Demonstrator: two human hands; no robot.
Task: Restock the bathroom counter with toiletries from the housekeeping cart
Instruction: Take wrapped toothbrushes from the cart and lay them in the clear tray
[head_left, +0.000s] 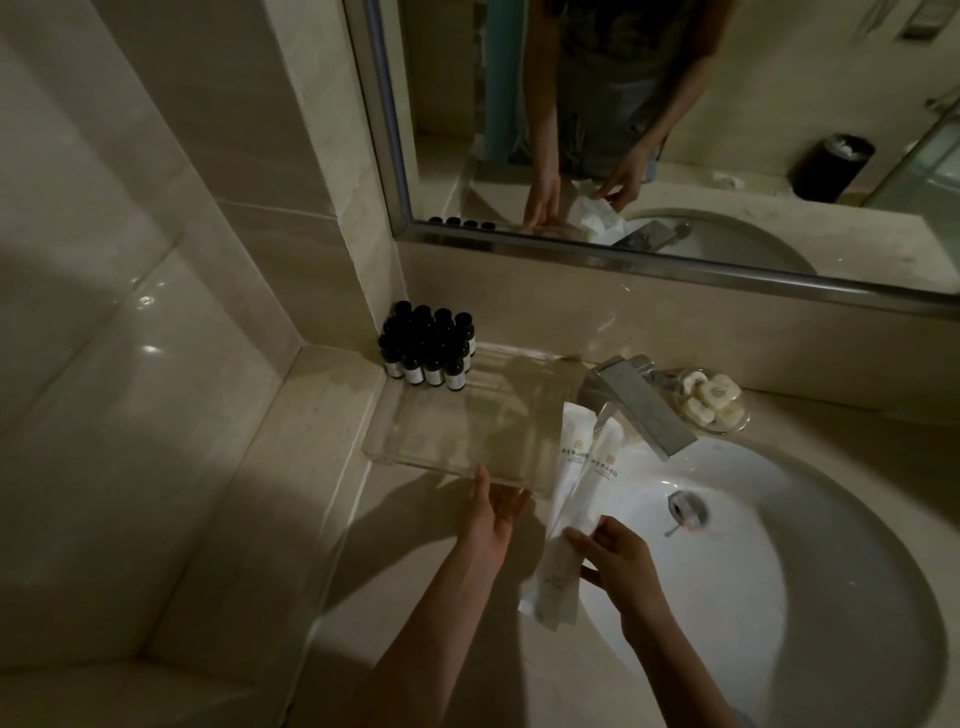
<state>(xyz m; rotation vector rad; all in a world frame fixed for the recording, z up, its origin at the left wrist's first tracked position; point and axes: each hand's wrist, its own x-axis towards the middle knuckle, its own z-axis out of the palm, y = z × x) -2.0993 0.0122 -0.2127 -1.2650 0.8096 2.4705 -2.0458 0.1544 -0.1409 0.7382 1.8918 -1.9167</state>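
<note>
right hand (618, 558) pinches the near end of the white packets (566, 499): long, flat, each with a small gold emblem and a line of print. they fan out ahead of that hand toward the tap (644, 405). left hand (491, 512), fingers straight, touches the near edge of the clear tray (415, 441). dark bottles (428, 345) stand at the tray's far corner, well beyond the left hand.

single head-worn view: we look forward and down from close above the left hand (491, 514) and right hand (621, 561); past the hands the mirror (779, 78) faces us.
</note>
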